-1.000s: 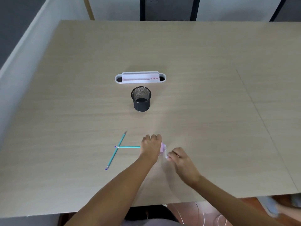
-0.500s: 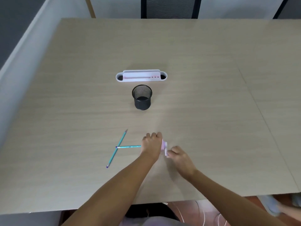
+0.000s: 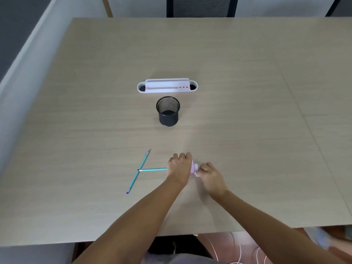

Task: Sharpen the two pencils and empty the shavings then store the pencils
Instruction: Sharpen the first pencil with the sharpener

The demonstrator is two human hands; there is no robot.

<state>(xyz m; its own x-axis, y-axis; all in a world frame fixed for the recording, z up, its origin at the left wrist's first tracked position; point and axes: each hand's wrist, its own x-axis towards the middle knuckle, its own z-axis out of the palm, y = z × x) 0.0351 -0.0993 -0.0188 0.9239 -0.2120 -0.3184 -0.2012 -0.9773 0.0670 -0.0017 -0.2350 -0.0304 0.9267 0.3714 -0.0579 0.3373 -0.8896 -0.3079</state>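
Head view: left hand (image 3: 180,168) is curled round one teal pencil (image 3: 152,169), its tip end hidden inside the fist. Right hand (image 3: 209,173) pinches the pink sharpener (image 3: 194,167), which sits wedged between both hands. Second pencil (image 3: 138,171) lies loose left of the left hand, crossing the held one's free end. Looks like sharpening number one. Still left: other pencil, shavings, storing. Mesh cup (image 3: 168,111) and white holder (image 3: 167,86) are well beyond the hands.

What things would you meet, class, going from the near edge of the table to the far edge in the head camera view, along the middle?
Pink pencil sharpener gripped between the left hand and the right hand → black mesh cylindrical pen cup → white oblong plastic desk organiser.
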